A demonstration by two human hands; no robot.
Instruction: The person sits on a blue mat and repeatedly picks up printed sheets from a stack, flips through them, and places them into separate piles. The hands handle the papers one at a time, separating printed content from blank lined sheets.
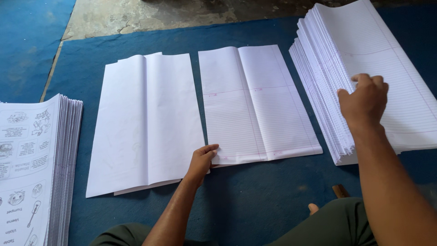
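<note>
My left hand (201,160) rests on the near edge of a small pile of ruled sheets (255,105), its fingers curled where that pile meets a pile of plain white folded sheets (145,118). My right hand (363,101) lies on top of a tall stack of ruled sheets (387,59) at the right, fingers bent and pinching at the top sheet near the stack's left side. All piles lie on a blue mat (255,200).
At the left edge stands a thick stack of printed picture sheets (32,168). Beyond the mat runs bare grey floor (150,16). My knees in dark green trousers (332,225) are at the bottom.
</note>
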